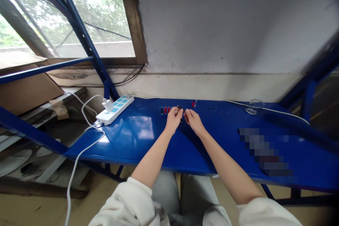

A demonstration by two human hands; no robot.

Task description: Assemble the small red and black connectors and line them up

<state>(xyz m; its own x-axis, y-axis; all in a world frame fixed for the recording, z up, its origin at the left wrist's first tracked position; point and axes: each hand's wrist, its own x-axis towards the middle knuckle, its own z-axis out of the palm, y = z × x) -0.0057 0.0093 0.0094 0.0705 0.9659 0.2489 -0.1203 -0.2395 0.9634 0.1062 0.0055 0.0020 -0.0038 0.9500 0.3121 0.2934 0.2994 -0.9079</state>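
My left hand (174, 120) is closed in a pinch around a small dark cylinder (179, 107), whose end sticks out past the fingertips. Close to its right, my right hand (192, 120) has thumb and fingers pressed together; whatever they hold is too small to make out. Just left of my left hand, a small black cylinder (162, 111) and red cylinders (165, 110) stand in a row on the blue table (127, 148). Beyond my right hand are another red piece (193, 104) and a clear piece (196, 103) beside it.
Several tiny clear parts (212, 108) lie to the right. Farther right is a clear round container (251, 111) by a white cable (280, 112). A white power strip (115, 110) with a plugged-in charger (107, 104) occupies the left end. A blurred-out patch (265, 152) covers the right front.
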